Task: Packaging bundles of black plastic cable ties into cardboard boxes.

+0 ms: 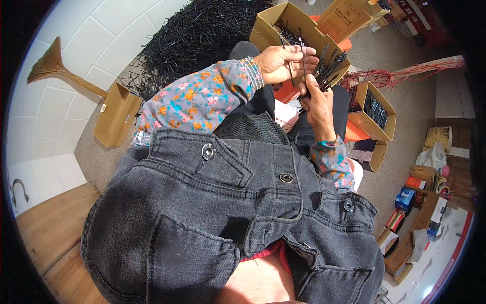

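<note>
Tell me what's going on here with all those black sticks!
A person is handling thin, dark strips with both hands. The left hand pinches at least one black strip, while the right hand grips a bundle of them. A large heap of similar strips lies ahead to the left, and an open cardboard box just beyond the hands has more inside.

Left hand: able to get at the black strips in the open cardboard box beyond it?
Probably yes: the black strips show inside the open cardboard box, close to the left hand, nothing visibly between. The single strip it pinches might hinder a grasp.
</note>
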A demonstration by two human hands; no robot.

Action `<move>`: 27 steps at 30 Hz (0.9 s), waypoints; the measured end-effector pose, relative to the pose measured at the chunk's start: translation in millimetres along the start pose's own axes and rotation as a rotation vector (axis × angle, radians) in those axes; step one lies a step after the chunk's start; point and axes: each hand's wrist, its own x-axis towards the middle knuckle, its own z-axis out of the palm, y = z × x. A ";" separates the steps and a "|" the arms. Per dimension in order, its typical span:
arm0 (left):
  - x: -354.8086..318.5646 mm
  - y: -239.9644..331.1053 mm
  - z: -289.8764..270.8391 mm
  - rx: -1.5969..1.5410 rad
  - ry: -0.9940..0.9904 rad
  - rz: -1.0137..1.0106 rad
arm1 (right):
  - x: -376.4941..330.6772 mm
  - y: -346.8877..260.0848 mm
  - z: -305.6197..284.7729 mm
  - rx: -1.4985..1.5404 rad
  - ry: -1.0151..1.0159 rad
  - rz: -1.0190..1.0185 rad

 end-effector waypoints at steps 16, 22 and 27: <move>-8.4 -10.0 20.3 0.174 0.072 -0.096 | -6.2 -4.2 6.3 -0.044 -0.119 0.062; -5.6 -10.7 19.2 0.082 0.077 -0.033 | -2.0 -1.1 0.3 -0.004 -0.122 0.095; -7.5 -7.6 23.3 0.042 0.091 -0.023 | -1.7 -1.2 1.2 -0.011 -0.083 0.088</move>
